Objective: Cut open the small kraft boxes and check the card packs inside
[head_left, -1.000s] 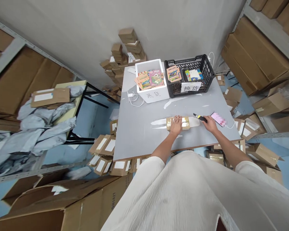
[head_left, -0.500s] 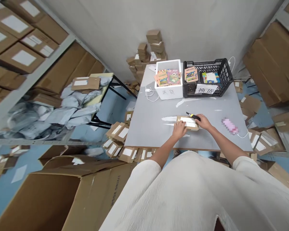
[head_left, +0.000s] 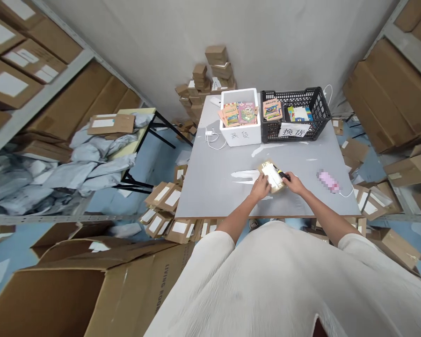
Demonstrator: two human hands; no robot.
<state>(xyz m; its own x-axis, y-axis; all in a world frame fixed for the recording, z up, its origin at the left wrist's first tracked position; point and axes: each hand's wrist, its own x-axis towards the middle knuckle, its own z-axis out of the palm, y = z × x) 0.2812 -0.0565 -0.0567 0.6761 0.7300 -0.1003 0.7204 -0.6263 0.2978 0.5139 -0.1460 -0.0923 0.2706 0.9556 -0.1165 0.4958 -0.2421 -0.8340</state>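
Note:
A small cardboard parcel [head_left: 272, 173] with a white label lies turned at an angle on the grey table [head_left: 210, 173]. My left hand [head_left: 261, 187] grips its left side, fingers over the edge. In my right hand [head_left: 294, 182] is a black and yellow utility knife [head_left: 283, 175]. The knife points up and left, over the parcel's right edge; whether the blade touches the cardboard I cannot tell.
Behind the parcel stand a white foam box [head_left: 245, 136] and a black plastic crate [head_left: 323, 121], both holding colourful booklets. A blurred pink object [head_left: 328, 181] with a cable lies on the right. A large open carton [head_left: 140, 281] stands left, near shelves of boxes.
The parcel has turned clockwise, its far end now swung away from me. My left hand has shifted from its top to its side. The knife has tilted more steeply and moved down slightly.

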